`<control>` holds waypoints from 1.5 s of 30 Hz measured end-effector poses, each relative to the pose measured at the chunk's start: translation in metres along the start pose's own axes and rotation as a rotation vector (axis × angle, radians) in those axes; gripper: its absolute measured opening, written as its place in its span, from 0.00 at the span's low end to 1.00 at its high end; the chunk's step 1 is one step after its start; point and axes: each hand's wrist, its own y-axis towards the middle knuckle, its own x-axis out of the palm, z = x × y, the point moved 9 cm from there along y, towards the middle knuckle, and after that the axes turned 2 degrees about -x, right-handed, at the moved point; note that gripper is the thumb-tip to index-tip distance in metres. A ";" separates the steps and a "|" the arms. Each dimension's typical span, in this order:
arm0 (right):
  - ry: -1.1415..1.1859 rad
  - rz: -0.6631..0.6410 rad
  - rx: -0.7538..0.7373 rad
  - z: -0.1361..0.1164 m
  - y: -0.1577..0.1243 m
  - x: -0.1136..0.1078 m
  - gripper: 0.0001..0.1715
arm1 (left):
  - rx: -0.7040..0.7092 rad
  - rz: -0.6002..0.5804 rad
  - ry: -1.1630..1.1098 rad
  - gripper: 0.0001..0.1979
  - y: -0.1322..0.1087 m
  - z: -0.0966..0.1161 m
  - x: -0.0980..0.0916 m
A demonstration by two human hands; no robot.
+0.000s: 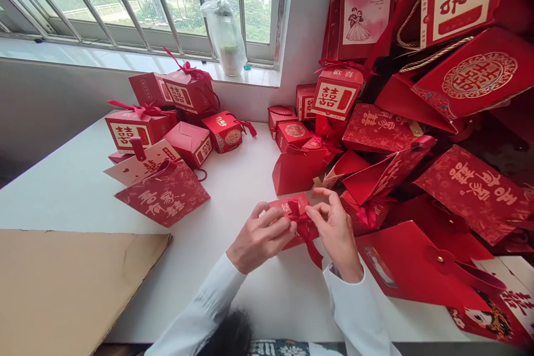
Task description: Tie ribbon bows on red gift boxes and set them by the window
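A small red gift box (299,240) with a dark red ribbon (314,253) lies on the white table between my two hands. My left hand (263,236) is at the box's left side, its fingers curled and pinched together on the ribbon at the knot. On the other side, my right hand (334,229) pinches the ribbon between thumb and index finger near the knot. One ribbon tail hangs down over the front of the box towards me. Part of the box is covered by my fingers.
Several red boxes (194,142) stand at the back left of the table (233,183). Red bags and boxes (392,250) pile up close on the right. Brown cardboard (75,283) covers the front left. A bagged cup (229,53) stands on the windowsill.
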 end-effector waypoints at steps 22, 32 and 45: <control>0.033 -0.043 -0.029 -0.005 -0.007 0.003 0.22 | -0.869 -0.395 -0.371 0.11 -0.010 -0.061 0.053; 0.248 0.125 -0.065 0.008 -0.013 0.007 0.23 | -1.089 -0.216 -0.191 0.13 -0.028 -0.067 0.047; 0.230 0.174 -0.051 0.013 -0.018 0.009 0.24 | -1.048 -0.182 -0.202 0.12 -0.034 -0.067 0.048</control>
